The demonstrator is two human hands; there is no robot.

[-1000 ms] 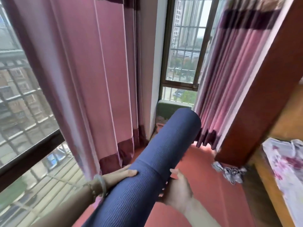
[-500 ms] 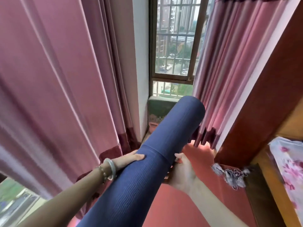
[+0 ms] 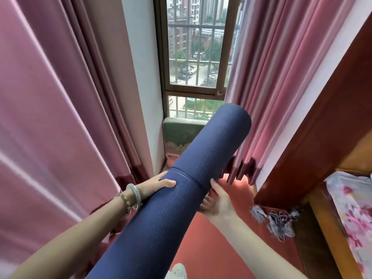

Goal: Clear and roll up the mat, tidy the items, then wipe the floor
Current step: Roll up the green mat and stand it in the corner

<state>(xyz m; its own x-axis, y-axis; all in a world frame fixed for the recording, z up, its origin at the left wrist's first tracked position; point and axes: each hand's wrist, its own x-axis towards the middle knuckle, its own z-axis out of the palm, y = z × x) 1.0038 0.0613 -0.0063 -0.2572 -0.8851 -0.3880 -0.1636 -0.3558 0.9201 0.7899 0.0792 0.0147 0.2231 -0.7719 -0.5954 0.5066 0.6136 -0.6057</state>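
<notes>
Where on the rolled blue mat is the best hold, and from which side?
Mid-length on the rolled mat, one hand from each side, as the left hand and right hand do: it is a long cylinder too thick for one hand, tilted, so opposed palms likely keep it steady.

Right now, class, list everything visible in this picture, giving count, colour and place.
rolled mat: 1, dark blue, between both hands, far end toward the window
curtains: 2, pink with dark red hems, one left, one right
window: 1, brown frame, barred, centre back
pad: 1, green, propped below the window
floor: 1, red, under the mat
tasselled bundle: 1, grey-white, floor at right
wooden panel: 1, red-brown, right
floral cloth: 1, white and pink, far right
bracelets: 2, pale bangle and beads, left wrist
left hand: 1, grips the mat's left side
right hand: 1, grips the mat's right side
</notes>
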